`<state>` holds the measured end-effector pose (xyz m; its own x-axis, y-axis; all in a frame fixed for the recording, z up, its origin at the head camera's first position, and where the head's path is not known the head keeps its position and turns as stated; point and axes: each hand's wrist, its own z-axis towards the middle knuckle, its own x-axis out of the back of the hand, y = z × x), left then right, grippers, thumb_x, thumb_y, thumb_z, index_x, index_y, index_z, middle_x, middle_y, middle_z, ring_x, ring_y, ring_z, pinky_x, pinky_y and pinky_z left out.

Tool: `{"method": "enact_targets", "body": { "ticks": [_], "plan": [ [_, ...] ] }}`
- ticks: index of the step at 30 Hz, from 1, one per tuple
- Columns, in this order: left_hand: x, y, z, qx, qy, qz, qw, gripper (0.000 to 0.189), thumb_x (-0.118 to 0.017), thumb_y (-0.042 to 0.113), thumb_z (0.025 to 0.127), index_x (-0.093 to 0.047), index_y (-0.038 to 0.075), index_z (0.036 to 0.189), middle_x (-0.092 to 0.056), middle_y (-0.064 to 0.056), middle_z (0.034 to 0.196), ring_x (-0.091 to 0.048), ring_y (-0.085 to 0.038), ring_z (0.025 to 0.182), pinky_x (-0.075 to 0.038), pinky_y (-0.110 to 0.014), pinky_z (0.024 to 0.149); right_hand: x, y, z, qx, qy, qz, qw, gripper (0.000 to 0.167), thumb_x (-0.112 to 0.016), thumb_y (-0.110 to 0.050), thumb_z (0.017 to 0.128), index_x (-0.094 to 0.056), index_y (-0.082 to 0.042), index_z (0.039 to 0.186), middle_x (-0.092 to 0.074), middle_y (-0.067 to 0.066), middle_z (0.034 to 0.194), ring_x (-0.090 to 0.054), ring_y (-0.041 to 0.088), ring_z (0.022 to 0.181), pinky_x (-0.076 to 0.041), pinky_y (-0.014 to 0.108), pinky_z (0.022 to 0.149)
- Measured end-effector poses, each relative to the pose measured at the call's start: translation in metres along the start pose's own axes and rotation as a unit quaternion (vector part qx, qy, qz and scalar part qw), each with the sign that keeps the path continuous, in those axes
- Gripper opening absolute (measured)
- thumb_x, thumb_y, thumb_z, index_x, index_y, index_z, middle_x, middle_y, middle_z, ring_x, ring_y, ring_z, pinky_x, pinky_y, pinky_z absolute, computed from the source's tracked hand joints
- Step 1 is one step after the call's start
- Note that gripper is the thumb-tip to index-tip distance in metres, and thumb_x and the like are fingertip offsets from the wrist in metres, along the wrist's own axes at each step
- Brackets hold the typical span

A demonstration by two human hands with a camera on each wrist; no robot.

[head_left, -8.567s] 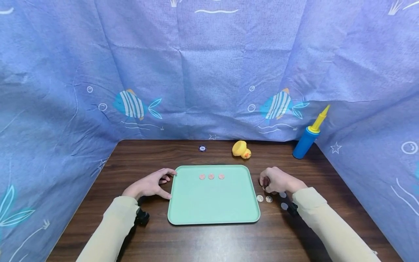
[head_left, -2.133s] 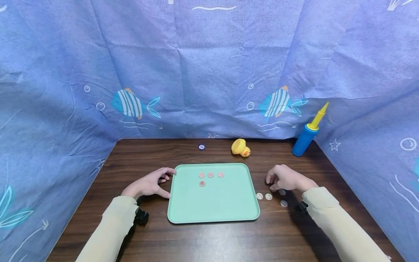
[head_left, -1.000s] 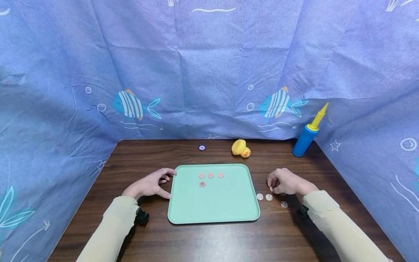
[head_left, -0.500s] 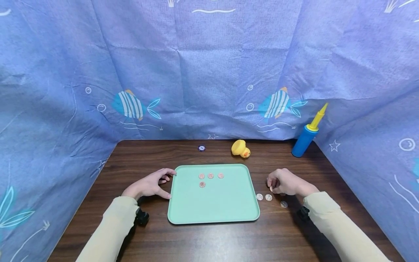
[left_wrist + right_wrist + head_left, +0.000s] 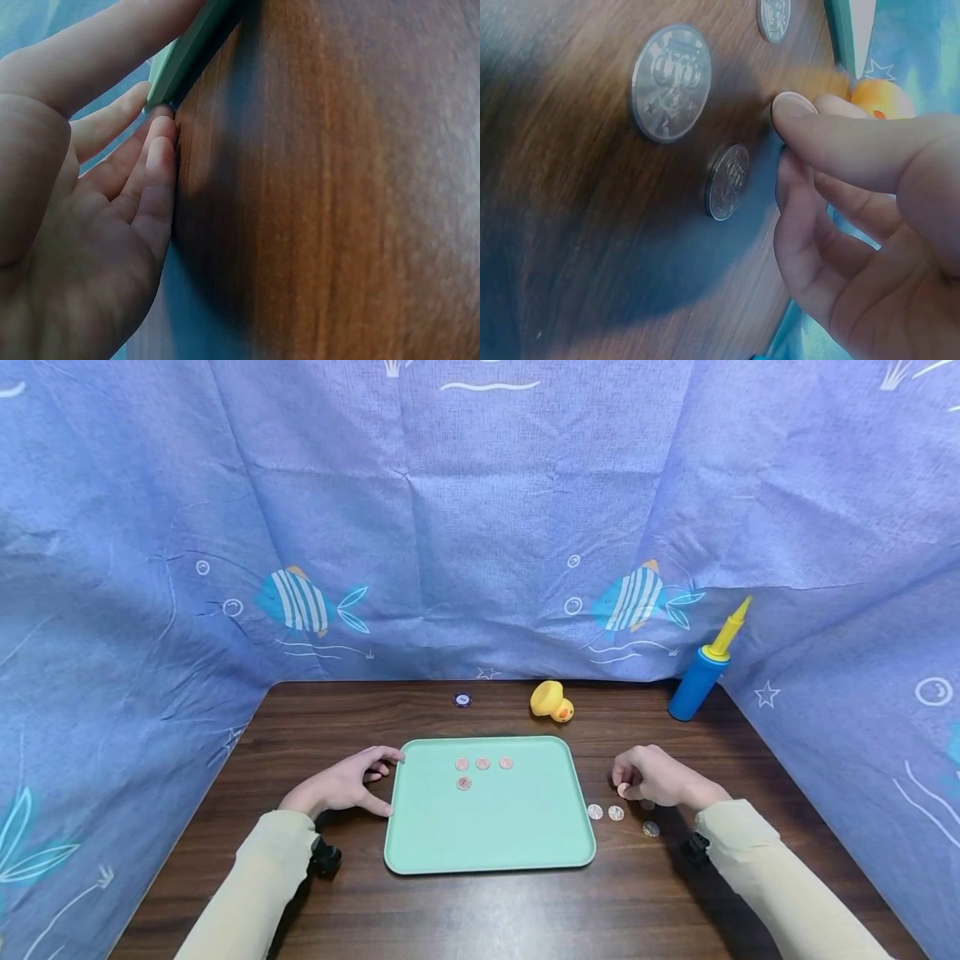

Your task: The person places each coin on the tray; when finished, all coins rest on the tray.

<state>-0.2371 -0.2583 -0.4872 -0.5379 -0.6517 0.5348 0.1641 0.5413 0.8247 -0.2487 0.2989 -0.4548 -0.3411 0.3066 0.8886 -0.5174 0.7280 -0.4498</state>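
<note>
My right hand [image 5: 651, 775] pinches a coin [image 5: 795, 99] between thumb and fingertips, low over the table. Beneath and around it are other coins: a silvery coin [image 5: 671, 82], a smaller tilted-looking coin [image 5: 727, 181] and a coin near the tray [image 5: 775, 16]. To the left, my left hand [image 5: 345, 783] rests with spread thumb and fingers at the left rim of the mint-green tray [image 5: 487, 835]. On that tray lie three copper-coloured coins [image 5: 483, 763] in a row, with one more copper-coloured coin [image 5: 463, 783] below the leftmost.
At the back of the dark wooden table [image 5: 337, 710] are a poker chip [image 5: 462, 700], a yellow rubber duck [image 5: 550, 699] lying on its side and a blue hand pump [image 5: 697, 685] with a yellow nozzle. A blue fish-print cloth [image 5: 480, 527] hangs around the table.
Since the oldest frame, a copper-coloured coin was added below the row on the tray. My right hand shifted right and now pinches another coin. The left hand stays put.
</note>
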Motion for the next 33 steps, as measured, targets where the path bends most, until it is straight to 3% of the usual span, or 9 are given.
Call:
{"method": "enact_targets", "body": {
  "ticks": [12, 18, 25, 33],
  "plan": [
    [0.000, 0.000, -0.003, -0.004, 0.000, -0.003, 1.0000, 0.090, -0.094, 0.021, 0.081, -0.045, 0.004, 0.154, -0.047, -0.018, 0.150, -0.048, -0.032, 0.127, -0.040, -0.054, 0.115, 0.000, 0.001, 0.000, 0.005, 0.012, 0.028, 0.9995, 0.012, -0.078, -0.002, 0.093, -0.077, -0.014, 0.092, -0.072, -0.008, 0.084, -0.064, 0.009, 0.078, -0.057, 0.029, 0.071],
    [-0.001, 0.001, -0.002, -0.005, 0.000, -0.007, 1.0000, 0.089, -0.093, 0.018, 0.082, -0.045, 0.002, 0.154, -0.047, -0.019, 0.150, -0.048, -0.032, 0.128, -0.040, -0.055, 0.116, 0.002, -0.003, 0.003, 0.001, 0.014, 0.054, 0.9984, 0.007, -0.077, -0.009, 0.096, -0.081, -0.013, 0.100, -0.073, -0.007, 0.088, -0.061, 0.008, 0.078, -0.054, 0.026, 0.069],
    [-0.001, 0.002, -0.002, -0.010, 0.001, -0.013, 0.9999, 0.088, -0.093, 0.016, 0.082, -0.044, 0.000, 0.154, -0.046, -0.021, 0.150, -0.048, -0.034, 0.128, -0.038, -0.058, 0.117, 0.003, -0.012, 0.013, 0.011, 0.026, 0.081, 0.9963, 0.006, -0.077, -0.009, 0.096, -0.080, -0.010, 0.102, -0.071, -0.005, 0.087, -0.060, 0.009, 0.075, -0.053, 0.026, 0.066],
    [0.000, 0.002, -0.001, -0.006, 0.000, -0.012, 0.9999, 0.088, -0.093, 0.016, 0.082, -0.045, 0.001, 0.154, -0.046, -0.021, 0.150, -0.047, -0.034, 0.128, -0.038, -0.057, 0.117, -0.002, -0.028, 0.030, 0.008, 0.039, 0.092, 0.9949, 0.007, -0.078, -0.008, 0.096, -0.078, -0.010, 0.103, -0.070, -0.007, 0.088, -0.064, 0.010, 0.079, -0.057, 0.028, 0.074]
  ]
}}
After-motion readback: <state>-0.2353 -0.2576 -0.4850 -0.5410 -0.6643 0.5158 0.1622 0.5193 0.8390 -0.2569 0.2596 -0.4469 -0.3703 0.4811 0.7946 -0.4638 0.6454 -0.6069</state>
